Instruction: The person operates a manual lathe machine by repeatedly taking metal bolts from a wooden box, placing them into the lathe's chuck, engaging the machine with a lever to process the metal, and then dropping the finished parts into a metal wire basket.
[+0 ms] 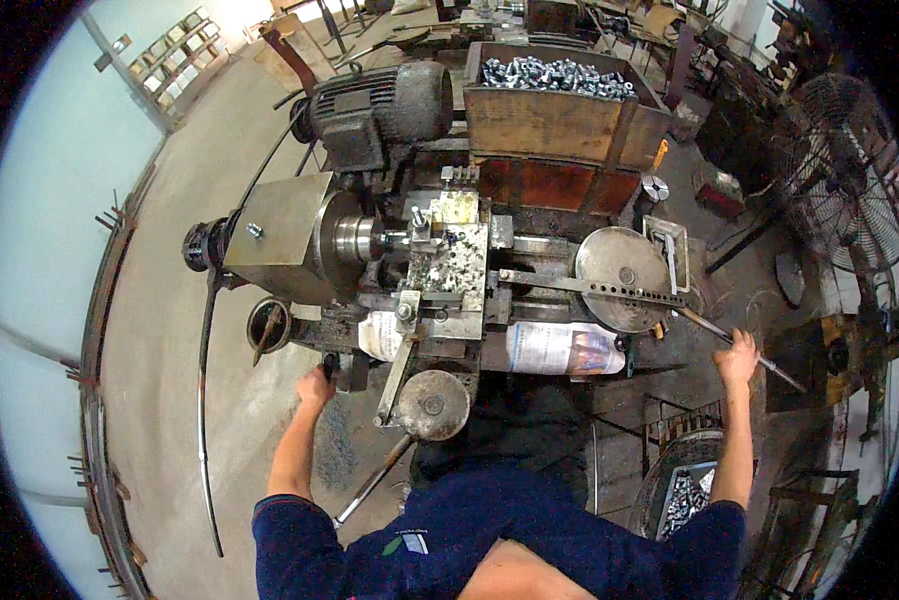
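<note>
My left hand [314, 385] is closed round a small black handle [330, 364] at the front left of a metal lathe. My right hand [737, 360] grips a long steel lever [704, 322], whose end sticks out past my fingers. The lever joins a flat bar with a row of holes [589, 287], which crosses a large round metal disc [624, 275]. In the middle, the tool slide [454, 265] is covered with metal chips. The spindle nose [357, 240] faces it from the left; any workpiece there is too small to make out.
An electric motor [389, 105] stands behind the lathe, beside a large bin [569, 125] heaped with small metal parts. A smaller round weight [431, 405] with a rod sits close to my body. A basket of parts [684, 500] is near my right arm; a fan [839, 170] stands far right.
</note>
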The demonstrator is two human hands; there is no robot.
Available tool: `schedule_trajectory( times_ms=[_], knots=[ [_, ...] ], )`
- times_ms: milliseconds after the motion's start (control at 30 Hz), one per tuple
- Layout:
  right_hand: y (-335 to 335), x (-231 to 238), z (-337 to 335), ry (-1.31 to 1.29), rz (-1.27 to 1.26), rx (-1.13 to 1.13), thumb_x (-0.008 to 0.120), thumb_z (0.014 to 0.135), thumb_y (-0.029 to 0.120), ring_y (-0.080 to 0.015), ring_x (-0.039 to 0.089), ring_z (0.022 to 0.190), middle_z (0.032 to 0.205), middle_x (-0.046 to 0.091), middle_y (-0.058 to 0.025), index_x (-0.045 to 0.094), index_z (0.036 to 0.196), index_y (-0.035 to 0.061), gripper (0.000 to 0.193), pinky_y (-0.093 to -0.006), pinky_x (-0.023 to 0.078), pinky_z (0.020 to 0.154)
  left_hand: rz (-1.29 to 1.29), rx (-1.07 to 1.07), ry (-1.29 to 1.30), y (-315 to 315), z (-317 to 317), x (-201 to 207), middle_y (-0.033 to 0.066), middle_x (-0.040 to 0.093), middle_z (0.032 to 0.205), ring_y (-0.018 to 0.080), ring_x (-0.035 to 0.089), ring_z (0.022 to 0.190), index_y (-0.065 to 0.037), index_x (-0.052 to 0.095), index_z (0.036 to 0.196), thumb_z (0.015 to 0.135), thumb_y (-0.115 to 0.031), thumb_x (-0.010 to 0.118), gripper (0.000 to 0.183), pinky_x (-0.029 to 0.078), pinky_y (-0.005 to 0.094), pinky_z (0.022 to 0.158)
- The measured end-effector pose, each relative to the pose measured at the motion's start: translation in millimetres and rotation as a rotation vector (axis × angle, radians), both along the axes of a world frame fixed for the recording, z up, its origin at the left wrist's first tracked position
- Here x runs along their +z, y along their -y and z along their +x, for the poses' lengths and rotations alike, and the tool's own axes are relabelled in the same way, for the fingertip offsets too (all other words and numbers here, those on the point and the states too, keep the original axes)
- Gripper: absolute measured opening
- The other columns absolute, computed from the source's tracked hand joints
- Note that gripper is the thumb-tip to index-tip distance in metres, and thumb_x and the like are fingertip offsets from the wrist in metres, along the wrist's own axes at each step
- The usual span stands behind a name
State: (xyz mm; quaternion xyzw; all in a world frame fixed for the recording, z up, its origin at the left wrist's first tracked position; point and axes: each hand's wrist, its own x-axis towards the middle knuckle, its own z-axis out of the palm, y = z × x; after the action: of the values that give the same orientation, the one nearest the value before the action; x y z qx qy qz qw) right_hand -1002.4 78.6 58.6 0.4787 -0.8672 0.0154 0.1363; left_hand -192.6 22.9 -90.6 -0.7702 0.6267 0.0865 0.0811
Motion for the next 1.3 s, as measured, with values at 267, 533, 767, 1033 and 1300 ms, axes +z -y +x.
schedule_trajectory(
  times_ms=[267,533,767,1033,1300],
  knots=[
    [121.0,94.0,233.1,0.523,-0.394,1.008,0.065,0.051,0.014,-0.0332,0.048,0.106,0.105,0.057,-0.0164,0.061,0.095,0.0053,0.045,-0.0404,0.038,0.093,0.117,0.063,-0.53,-31.6,51.7,63.4,0.0155,0.064,0.077,0.0211,0.063,0.073,-0.002,0.056,0.11,0.074,-0.022,0.063,0.042,0.048,0.0328,0.064],
    [196.6,129.8,460.8,0.122,-0.146,1.496,0.062,0.047,0.022,-0.0282,0.051,0.093,0.082,0.057,-0.0129,0.063,0.065,0.0047,0.025,-0.0444,0.027,0.099,-0.637,0.302,-0.216,-49.5,116.2,244.3,0.0177,0.064,0.086,0.0278,0.062,0.077,-0.005,0.059,0.106,0.08,-0.021,0.056,0.031,0.048,0.0363,0.068],
    [199.9,128.6,506.9,-0.067,0.295,1.368,0.061,0.063,0.026,-0.0261,0.054,0.096,0.09,0.064,-0.0087,0.067,0.087,0.0098,0.029,-0.0511,0.018,0.103,-0.535,0.52,0.148,-123.5,87.3,173.6,0.0211,0.062,0.081,0.0399,0.059,0.078,-0.002,0.052,0.105,0.072,-0.04,0.063,0.052,0.046,0.0459,0.068],
    [197.1,145.6,485.1,-0.081,0.195,1.326,0.058,0.063,0.026,-0.0276,0.055,0.092,0.082,0.065,-0.0095,0.068,0.076,0.009,0.023,-0.0507,0.018,0.103,-0.41,0.438,-0.326,-118.4,61.5,207.0,0.0189,0.059,0.067,0.0311,0.06,0.055,0.003,0.055,0.092,0.069,-0.023,0.067,0.036,0.049,0.0383,0.052],
    [258.0,223.5,317.9,0.027,-0.323,0.979,0.059,0.051,0.026,-0.0272,0.055,0.08,0.066,0.06,-0.0103,0.067,0.059,0.0128,0.018,-0.0387,0.04,0.078,-0.377,0.489,-1.089,-84.3,72.2,193.4,0.0124,0.058,0.061,0.0204,0.06,0.054,0.008,0.053,0.096,0.076,-0.003,0.056,0.023,0.053,0.0324,0.051]
  ],
)
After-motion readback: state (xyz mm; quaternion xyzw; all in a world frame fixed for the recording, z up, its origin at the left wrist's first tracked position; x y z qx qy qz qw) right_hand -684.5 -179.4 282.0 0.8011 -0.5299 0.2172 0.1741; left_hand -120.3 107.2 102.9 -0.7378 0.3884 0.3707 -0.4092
